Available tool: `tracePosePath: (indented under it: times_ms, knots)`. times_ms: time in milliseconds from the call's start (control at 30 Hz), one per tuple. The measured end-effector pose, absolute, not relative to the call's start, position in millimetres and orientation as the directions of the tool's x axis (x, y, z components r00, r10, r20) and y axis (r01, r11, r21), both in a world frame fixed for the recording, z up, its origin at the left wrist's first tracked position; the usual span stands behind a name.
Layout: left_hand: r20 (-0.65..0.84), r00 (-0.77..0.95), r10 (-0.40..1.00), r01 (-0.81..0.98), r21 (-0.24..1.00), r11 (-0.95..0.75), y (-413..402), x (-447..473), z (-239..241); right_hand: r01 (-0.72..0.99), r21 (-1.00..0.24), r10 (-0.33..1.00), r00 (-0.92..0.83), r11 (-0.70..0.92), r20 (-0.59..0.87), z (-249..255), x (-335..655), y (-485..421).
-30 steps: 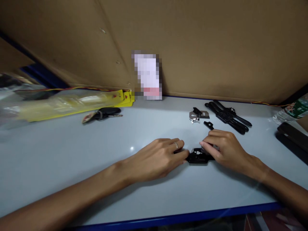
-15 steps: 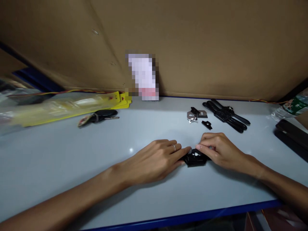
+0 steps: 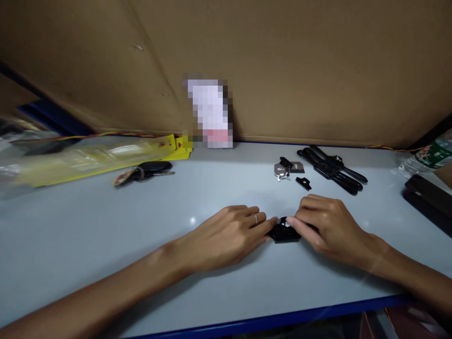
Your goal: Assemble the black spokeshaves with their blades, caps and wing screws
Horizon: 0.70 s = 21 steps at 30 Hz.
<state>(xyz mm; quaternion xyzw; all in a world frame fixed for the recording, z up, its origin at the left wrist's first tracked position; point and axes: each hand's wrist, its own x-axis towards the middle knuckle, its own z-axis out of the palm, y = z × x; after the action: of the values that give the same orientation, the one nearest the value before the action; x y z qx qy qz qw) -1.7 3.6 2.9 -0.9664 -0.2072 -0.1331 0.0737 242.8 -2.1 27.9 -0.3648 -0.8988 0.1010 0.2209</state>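
A black spokeshave (image 3: 286, 235) lies low over the white tabletop, its middle body showing between my two hands. My left hand (image 3: 233, 233) closes its thumb and forefinger on the left side of the tool. A ring sits on one of its fingers. From the other side my right hand (image 3: 328, 223) curls around the right part, its thumb tip on the silvery piece at the middle. The handles are mostly hidden by my hands. Just beyond are metal blades (image 3: 297, 166) and a black cap piece (image 3: 303, 183). Farther right lie more black spokeshaves (image 3: 332, 169), bundled together.
A key (image 3: 155, 168) with a tag lies at the left, before yellow-backed clear packaging (image 3: 106, 157). A blurred white card (image 3: 212, 108) leans on the brown back panel (image 3: 300, 70). At the right are a plastic bottle (image 3: 431, 155) and a long black case (image 3: 431, 200).
My right hand has shifted slightly right, and its thumb now reaches across the middle of the spokeshave. The left hand stays nearly still.
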Motion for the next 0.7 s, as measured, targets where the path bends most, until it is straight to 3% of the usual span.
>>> tracePosePath:
  times_ms: [133,300,433,567,700]
  knots:
    - [0.285,0.88,0.38,0.415,-0.071,-0.907,4,-2,3,0.515,-0.367,0.627,-0.704,0.775,0.334,28,239,-9]
    - [0.297,0.875,0.383,0.42,-0.071,-0.905,4,-1,2,0.6,-0.222,0.635,-0.674,0.769,0.379,29,242,-5]
    - [0.293,0.88,0.375,0.408,-0.062,-0.911,4,-2,2,0.515,-0.356,0.617,-0.73,0.78,0.295,29,242,-3]
    - [0.298,0.875,0.382,0.419,-0.07,-0.905,4,-3,2,0.57,-0.383,0.681,-0.67,0.727,0.295,30,241,-2]
    - [0.293,0.882,0.368,0.402,-0.065,-0.913,5,-3,2,0.442,-0.63,0.681,-0.706,0.638,0.194,37,245,4]
